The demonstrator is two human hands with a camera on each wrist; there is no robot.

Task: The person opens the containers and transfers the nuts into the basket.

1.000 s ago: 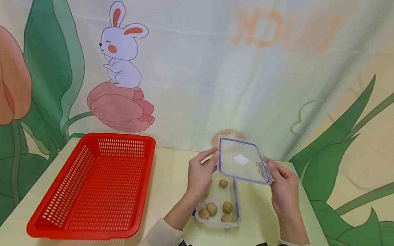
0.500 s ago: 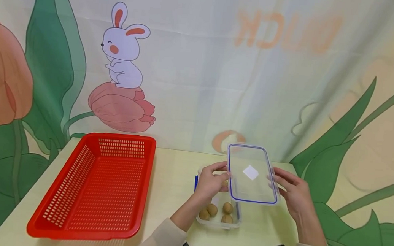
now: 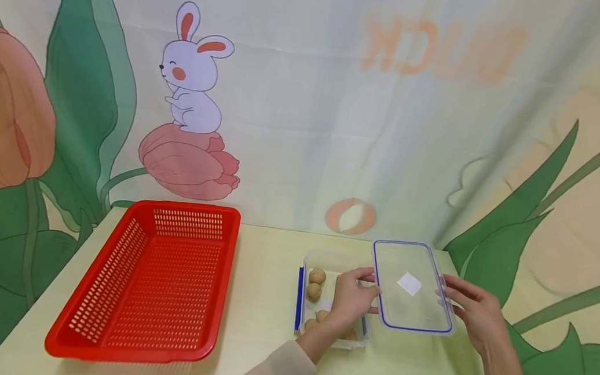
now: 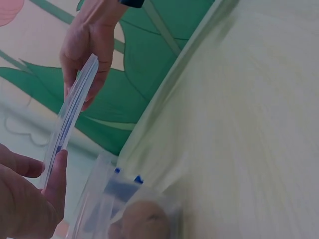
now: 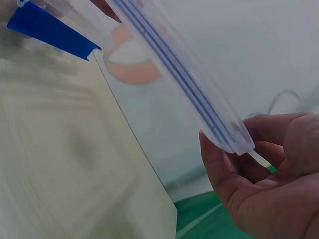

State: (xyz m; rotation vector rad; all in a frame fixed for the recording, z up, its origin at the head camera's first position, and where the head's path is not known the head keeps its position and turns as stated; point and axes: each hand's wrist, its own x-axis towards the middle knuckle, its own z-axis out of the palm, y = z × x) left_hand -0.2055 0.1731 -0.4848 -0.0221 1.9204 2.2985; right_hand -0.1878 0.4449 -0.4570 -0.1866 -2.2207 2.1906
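Observation:
A clear plastic lid (image 3: pixel 401 311) with a blue seal around its edge and a white label is held up above the table, to the right of its box. My left hand (image 3: pixel 352 296) pinches the lid's left edge between thumb and fingers. The opposite edge is gripped by my right hand (image 3: pixel 479 316); in the right wrist view its thumb and fingers lie on both faces of the lid (image 5: pixel 184 84). Below my left forearm stands the clear plastic box (image 3: pixel 359 344) with a blue side latch (image 3: pixel 300 298). Walnuts (image 3: pixel 317 276) lie inside it, some hidden by my left hand and arm.
A red perforated plastic basket (image 3: pixel 156 293) sits on the left of the pale yellow table (image 3: pixel 266 301). Behind the table hangs a printed curtain (image 3: pixel 294 123) with tulips and a rabbit.
Both hands have carried the lid rightward and lower, from over the box to its right side. The lid's face has tilted more toward the head camera. Box and basket have stayed put.

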